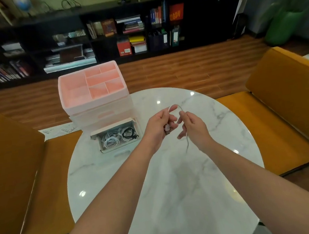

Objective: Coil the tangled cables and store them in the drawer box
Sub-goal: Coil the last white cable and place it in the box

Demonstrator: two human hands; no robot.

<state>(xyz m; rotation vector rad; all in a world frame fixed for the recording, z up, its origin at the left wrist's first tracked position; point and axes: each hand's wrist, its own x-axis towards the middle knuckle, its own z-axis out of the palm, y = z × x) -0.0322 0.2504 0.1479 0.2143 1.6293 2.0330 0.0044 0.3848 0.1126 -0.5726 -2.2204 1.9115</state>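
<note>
Cable (175, 107) arcs between both hands above the marble table (201, 177); left hand (160, 126) pinches the plug end to anchor the loop, right hand (191, 126) pinches the slack, its tail dangling. Drawer (117, 137) sits pulled open just left, coiled cables already inside

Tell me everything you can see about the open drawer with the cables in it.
The drawer is pulled out of the bottom of the pink organizer and rests on the marble table, left of the hands. It looks like translucent whitish plastic, rectangular and shallow. Inside lie several coiled white cables and one coiled black cable. Neither hand touches it.
</note>
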